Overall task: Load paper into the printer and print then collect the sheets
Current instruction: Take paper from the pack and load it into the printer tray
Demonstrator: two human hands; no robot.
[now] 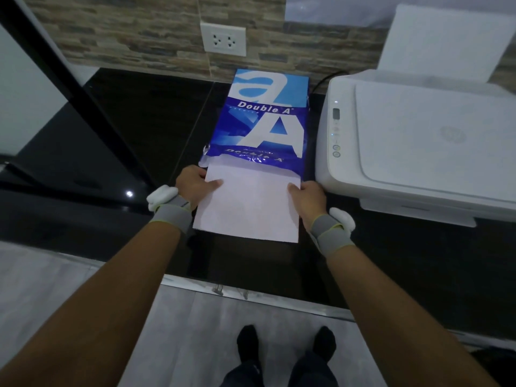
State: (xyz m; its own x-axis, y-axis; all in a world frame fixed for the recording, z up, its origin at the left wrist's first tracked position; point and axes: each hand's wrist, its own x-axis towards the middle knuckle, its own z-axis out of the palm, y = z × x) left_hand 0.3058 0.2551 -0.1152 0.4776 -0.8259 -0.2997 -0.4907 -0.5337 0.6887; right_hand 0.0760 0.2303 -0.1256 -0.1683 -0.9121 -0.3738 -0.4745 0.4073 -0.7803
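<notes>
A blue and white paper ream pack (265, 118) lies on the black counter (111, 163), its torn near end open. White sheets (248, 208) stick out of that end toward me. My left hand (195, 184) grips the sheets' left edge, thumb on top. On the right edge, my right hand (308, 195) holds them the same way. The white printer (418, 146) stands just right of the pack, lid shut, with its rear paper support (444, 43) raised.
A wall socket (224, 40) sits on the stone-tile wall behind the pack. A black cable (324, 81) runs behind the printer. A dark diagonal frame (69, 88) crosses the left side. The counter's front edge (251, 293) is near my feet on the grey floor.
</notes>
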